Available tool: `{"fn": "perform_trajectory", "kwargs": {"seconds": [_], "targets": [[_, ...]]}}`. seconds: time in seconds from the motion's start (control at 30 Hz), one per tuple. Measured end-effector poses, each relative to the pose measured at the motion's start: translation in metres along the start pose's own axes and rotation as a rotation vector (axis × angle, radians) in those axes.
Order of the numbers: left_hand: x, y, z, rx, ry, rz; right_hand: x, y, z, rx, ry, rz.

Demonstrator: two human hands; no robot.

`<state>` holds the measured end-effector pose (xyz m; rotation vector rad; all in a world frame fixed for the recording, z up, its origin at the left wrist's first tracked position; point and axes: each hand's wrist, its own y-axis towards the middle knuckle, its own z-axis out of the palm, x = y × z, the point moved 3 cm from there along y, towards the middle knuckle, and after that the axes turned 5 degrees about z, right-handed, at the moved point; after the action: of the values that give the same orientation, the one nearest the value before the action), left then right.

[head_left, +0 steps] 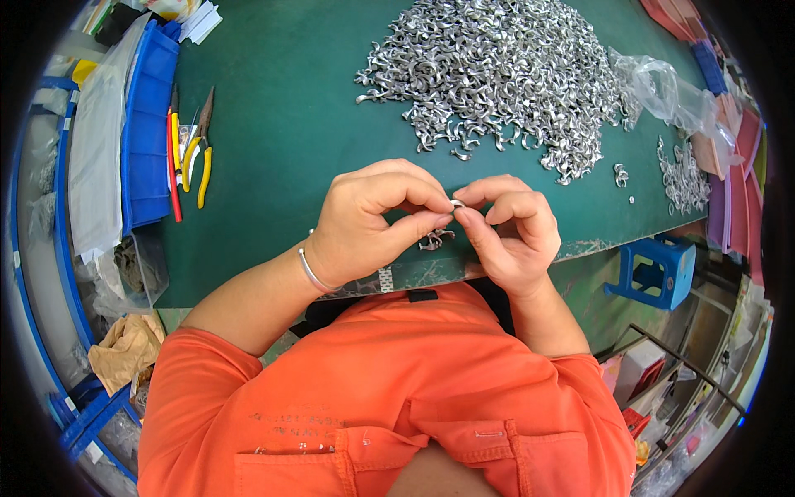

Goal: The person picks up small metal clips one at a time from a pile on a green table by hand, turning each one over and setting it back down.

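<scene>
My left hand and my right hand meet above the near edge of the green table. Between their pinched fingertips is a small curved silver metal piece, gripped from both sides and mostly covered by the fingers. A few similar loose pieces lie on the table just below the hands. Beyond my hands spreads a large heap of curved silver metal pieces, with stray ones along its near edge.
At the left stand a blue plastic bin and yellow-handled pliers. A clear plastic bag and a smaller group of metal pieces lie at the right. A blue stool stands on the floor beyond the table's near edge.
</scene>
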<state>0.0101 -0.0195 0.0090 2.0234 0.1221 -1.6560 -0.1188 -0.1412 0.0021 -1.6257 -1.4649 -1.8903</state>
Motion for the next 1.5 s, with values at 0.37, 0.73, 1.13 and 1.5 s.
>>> {"fn": "perform_trajectory", "kwargs": {"seconds": [0.37, 0.73, 1.13, 1.5], "targets": [[0.003, -0.001, -0.001, 0.004, -0.040, 0.055, -0.007, -0.003, 0.002, -0.014, 0.125, 0.116], [0.001, 0.000, 0.001, -0.064, 0.043, 0.083, -0.006, -0.002, 0.001, 0.015, 0.090, 0.086], [0.000, 0.001, -0.003, 0.027, 0.108, 0.032, -0.002, 0.002, -0.003, -0.097, -0.334, 0.083], [0.003, 0.003, -0.003, 0.091, 0.206, -0.180, -0.018, 0.021, -0.006, -0.002, -0.737, 0.149]]}}
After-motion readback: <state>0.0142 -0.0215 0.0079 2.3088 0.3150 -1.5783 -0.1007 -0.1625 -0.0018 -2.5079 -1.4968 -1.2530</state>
